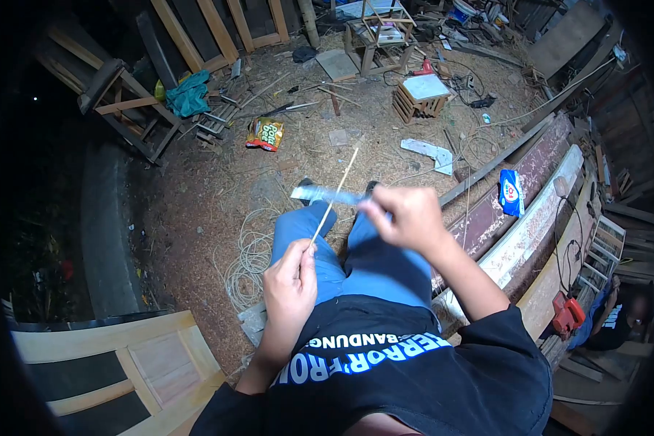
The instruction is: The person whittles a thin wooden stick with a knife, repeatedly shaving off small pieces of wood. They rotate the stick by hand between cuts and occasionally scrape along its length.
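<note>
While the left grip (292,280) pinches a thin stick (346,171), the right grip (408,218) clasps a blade (311,193). The blade looks blurred.

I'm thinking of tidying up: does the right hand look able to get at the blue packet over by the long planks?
Probably not right now: the right hand already holds a blurred blade. With the grip freed, the way to the blue packet looks clear, though it might take a lean.

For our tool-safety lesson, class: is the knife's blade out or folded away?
Out: the blurred blade extends from the right hand across the thin stick.
</note>
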`<state>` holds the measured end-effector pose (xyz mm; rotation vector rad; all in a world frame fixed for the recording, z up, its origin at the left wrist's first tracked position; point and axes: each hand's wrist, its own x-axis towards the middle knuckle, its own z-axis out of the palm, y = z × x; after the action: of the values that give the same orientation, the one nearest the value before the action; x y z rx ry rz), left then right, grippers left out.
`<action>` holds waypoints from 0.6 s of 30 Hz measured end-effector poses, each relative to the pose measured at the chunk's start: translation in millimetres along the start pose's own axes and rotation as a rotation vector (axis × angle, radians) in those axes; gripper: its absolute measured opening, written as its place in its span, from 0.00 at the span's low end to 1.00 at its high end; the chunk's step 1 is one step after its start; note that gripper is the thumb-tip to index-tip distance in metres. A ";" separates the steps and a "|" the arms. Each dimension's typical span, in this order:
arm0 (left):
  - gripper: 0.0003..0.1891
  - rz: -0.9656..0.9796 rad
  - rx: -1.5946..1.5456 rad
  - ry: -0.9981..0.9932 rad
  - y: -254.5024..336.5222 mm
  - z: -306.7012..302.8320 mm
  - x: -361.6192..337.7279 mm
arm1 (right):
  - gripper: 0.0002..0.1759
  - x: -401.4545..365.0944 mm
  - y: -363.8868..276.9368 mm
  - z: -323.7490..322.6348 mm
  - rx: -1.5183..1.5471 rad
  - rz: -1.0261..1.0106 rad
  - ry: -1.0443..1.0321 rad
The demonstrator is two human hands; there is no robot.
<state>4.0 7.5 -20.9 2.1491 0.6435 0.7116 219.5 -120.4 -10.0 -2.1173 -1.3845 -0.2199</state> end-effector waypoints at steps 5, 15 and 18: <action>0.04 -0.017 0.026 -0.012 2.7 0.4 -1.2 | 0.23 -1.7 -3.3 -0.5 -0.007 -0.008 -0.013; 0.04 0.005 0.070 0.005 -2.6 2.0 -4.0 | 0.25 -12.6 -5.6 -0.2 0.040 -0.037 0.035; 0.04 0.038 0.082 0.027 -6.4 4.1 -4.5 | 0.24 -16.1 2.7 14.8 0.024 -0.030 -0.023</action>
<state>2.1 6.3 -29.4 2.2355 0.6585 0.7474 212.1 -125.5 -30.1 -2.0867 -1.4255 -0.1904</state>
